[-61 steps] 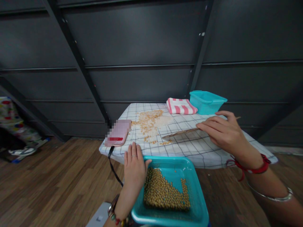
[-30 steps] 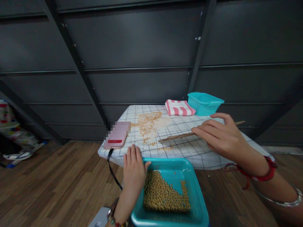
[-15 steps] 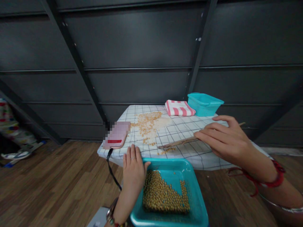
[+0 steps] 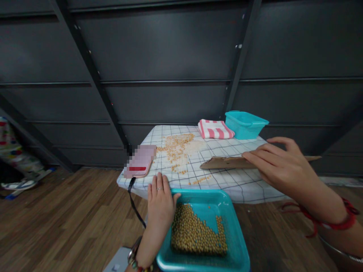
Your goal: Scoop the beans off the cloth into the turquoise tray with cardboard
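Note:
My right hand (image 4: pixel 283 166) pinches a strip of brown cardboard (image 4: pixel 227 163) and holds it over the right part of the checked cloth. My left hand (image 4: pixel 160 204) lies with fingers stretched out at the table's front edge, its thumb on the corner of a teal tray (image 4: pixel 241 238). Many yellowish beans (image 4: pixel 195 234) fill the tray's near and left parts. On the cloth, more beans (image 4: pixel 181 141) lie mixed with fine pale grains (image 4: pixel 195 146). A short row of beans (image 4: pixel 200 180) sits near the front edge, between the tray and the cardboard.
A checked white cloth (image 4: pixel 244 181) covers the table. At the back are a pink-and-white striped towel (image 4: pixel 215 129) and a turquoise basket (image 4: pixel 245 124). A pink phone (image 4: pixel 140 162) with a black cable (image 4: pixel 136 211) lies at the left edge. Dark wall panels (image 4: pixel 170 102) stand behind.
My right hand has moved to the right with the cardboard, away from the row of beans, and the cardboard has tilted to show more of its face. My left hand stays in place.

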### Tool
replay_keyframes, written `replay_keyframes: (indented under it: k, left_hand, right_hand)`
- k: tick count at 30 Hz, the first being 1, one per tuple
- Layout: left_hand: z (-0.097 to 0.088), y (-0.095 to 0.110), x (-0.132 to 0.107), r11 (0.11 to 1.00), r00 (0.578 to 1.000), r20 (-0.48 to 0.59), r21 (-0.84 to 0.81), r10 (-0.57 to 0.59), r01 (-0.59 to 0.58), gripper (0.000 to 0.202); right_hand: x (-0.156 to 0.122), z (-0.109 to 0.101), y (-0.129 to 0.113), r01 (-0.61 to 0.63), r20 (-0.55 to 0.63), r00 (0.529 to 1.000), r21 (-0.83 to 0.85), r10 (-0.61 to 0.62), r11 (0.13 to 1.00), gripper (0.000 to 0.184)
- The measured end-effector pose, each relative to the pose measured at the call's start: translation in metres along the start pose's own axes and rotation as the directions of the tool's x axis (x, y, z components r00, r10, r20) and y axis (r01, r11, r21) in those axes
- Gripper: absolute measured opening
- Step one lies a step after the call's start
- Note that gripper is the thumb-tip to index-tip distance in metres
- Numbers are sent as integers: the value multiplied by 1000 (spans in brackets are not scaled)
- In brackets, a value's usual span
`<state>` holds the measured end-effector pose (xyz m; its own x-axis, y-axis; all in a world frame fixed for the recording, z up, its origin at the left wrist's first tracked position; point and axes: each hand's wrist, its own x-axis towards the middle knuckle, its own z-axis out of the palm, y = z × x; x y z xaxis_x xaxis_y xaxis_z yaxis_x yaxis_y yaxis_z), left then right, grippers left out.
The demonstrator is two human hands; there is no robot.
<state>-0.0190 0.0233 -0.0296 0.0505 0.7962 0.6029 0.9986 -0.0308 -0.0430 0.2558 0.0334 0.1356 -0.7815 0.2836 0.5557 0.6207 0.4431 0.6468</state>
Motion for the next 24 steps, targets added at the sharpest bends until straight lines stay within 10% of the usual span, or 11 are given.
replay_keyframes:
  k: [24]
  left_hand:
    - [0, -3, -1, 1000, 1000, 31, -20, 3, -3, 63]
  right_hand:
    - [41, -27, -40, 56, 74, 994, 299, -82, 952, 25]
